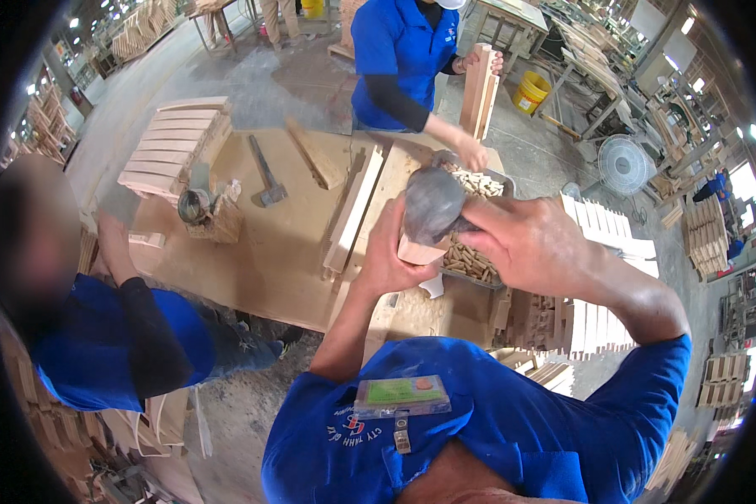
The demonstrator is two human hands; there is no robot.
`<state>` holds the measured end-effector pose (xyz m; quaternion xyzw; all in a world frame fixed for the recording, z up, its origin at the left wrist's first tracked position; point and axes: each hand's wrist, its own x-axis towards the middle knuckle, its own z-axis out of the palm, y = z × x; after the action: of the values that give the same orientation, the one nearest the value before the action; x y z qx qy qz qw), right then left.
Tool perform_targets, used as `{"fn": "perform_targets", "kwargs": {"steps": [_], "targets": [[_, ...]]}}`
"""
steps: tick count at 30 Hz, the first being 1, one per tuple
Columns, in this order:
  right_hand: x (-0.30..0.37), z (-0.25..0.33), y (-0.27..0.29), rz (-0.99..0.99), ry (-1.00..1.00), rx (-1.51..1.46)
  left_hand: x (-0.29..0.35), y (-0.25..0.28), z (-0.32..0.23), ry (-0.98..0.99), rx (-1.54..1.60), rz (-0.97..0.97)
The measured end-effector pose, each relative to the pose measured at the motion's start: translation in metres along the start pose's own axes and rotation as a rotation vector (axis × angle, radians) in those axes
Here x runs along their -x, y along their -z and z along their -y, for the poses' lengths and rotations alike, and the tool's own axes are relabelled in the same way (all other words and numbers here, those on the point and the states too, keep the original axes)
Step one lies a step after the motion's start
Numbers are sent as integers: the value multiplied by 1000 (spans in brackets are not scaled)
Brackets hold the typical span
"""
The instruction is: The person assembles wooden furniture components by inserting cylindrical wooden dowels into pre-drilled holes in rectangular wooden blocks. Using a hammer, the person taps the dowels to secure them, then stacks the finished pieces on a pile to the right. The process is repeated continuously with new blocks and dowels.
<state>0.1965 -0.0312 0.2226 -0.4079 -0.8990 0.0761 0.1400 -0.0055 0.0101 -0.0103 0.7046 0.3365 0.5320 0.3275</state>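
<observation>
My left hand (386,260) is closed around a pale wooden piece (420,251), whose near end shows between the fingers. Right above that piece is a dark grey rounded object (433,204); its kind is not clear. My right hand (525,245) is closed at the grey object's right side, fingers bent against it and partly hidden. Beneath my hands a metal tray (510,186) holds many short wooden dowels (470,262). Across the table, a co-worker's hand (472,154) reaches over the tray, while the other hand steadies upright wooden pieces (480,92).
On the cardboard-covered table (269,260) lie a hammer (268,178), a wooden strip (312,155) and long rails (353,210). A can (195,204) stands beside stacked slats (176,147). Another person (126,336) is at left. Stacked wooden parts (601,311) and a fan (626,165) are at right.
</observation>
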Motion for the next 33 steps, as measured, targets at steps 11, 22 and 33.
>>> {"fn": "perform_targets", "kwargs": {"steps": [11, 22, 33], "targets": [[-9, 2, 7, -227, 42, -111, 2, -1, -1, -18, 34, -45], [54, -22, -3, -259, -383, -661, 36, -25, 33, 109, 3, -51], [112, -49, -88, -336, -623, -1089, 3, -11, 2, 351, 319, -118]]}}
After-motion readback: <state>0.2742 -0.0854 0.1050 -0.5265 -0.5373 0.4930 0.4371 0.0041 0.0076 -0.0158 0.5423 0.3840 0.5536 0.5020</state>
